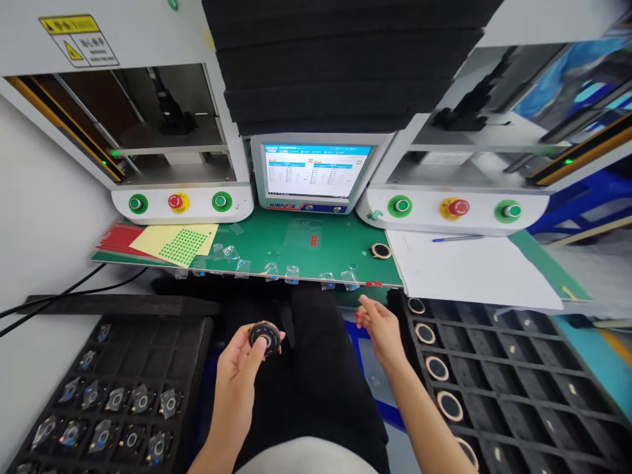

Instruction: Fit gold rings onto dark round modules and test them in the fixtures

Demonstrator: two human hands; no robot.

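My left hand (237, 368) grips a round black watch body (265, 338) above my lap, thumb across its back and fingers beneath. Its dark ringed back faces up. To the right, my right hand (382, 329) is raised just below the bench edge, fingers curled in a pinch. A small red piece (357, 317), which looks like a sticker, shows at its fingertips. Another watch body (380, 251) with a gold rim lies face up on the green bench mat (296, 247). Red stickers (374, 284) sit at the front edge near my right hand.
Clear film tabs (291, 274) hang along the bench edge. A left tray (162, 342) holds film-wrapped parts; a right tray (494, 368) holds gold-rimmed watch bodies. Behind are a monitor (311, 171), button panels (454, 209), paper (474, 266), a pen (457, 238) and a green-dot sheet (185, 245).
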